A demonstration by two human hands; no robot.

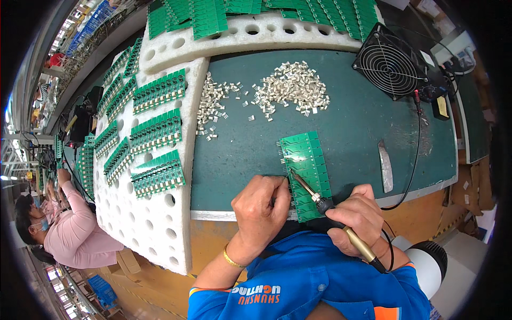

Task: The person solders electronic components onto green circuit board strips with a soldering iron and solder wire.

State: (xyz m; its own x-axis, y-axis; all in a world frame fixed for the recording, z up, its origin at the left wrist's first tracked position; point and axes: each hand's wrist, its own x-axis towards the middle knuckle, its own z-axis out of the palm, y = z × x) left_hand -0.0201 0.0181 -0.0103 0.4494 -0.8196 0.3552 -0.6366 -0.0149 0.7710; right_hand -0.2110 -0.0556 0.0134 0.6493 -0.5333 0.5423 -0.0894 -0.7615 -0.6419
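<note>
A green circuit board panel [309,154] lies on the dark green table in front of me, with small pins along its left edge. In my right hand [358,216] is a soldering iron [323,204] with a gold and black handle. Its tip points up and left, at the board's left side. My left hand [260,205] is closed in a pinch beside the board's lower left edge; whatever its fingers hold is hidden. Beyond the board, small white pin connectors [293,88] lie in a loose heap, with more by the foam on the left.
White foam blocks [205,52] with round holes carry green boards at the back and left. A black fan [388,63] stands at the back right, its cable running down the table. A grey-white strip [385,166] lies right of the board. A co-worker in pink [80,229] sits far left.
</note>
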